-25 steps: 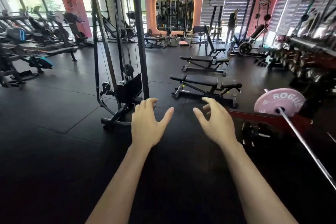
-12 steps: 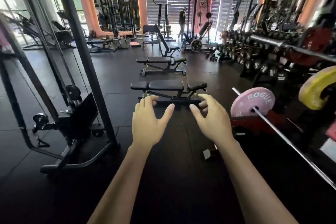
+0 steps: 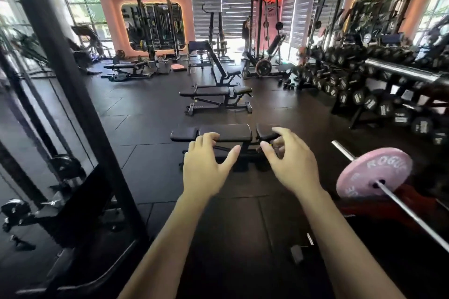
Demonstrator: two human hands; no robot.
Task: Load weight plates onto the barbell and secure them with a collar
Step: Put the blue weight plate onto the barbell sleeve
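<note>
A pink Rogue weight plate (image 3: pixel 374 172) sits on a steel barbell (image 3: pixel 413 218) at the right, with the bar's sleeve end sticking out beyond the plate. My left hand (image 3: pixel 206 167) and my right hand (image 3: pixel 291 165) are both held out in front of me over the black floor, fingers relaxed and slightly bent, holding nothing. Both hands are well to the left of the plate. A small dark object (image 3: pixel 296 253) lies on the floor near my right forearm; I cannot tell what it is.
A black cable-machine frame (image 3: pixel 73 94) stands close on the left. Flat benches (image 3: pixel 223 132) line the middle of the floor ahead. A long dumbbell rack (image 3: pixel 369 94) runs along the right wall. A person (image 3: pixel 246 34) stands far back by the window.
The view has swung to the right, so the cable machine slid left and the dumbbell rack came into view. Both hands kept their outstretched pose and still hold nothing.
</note>
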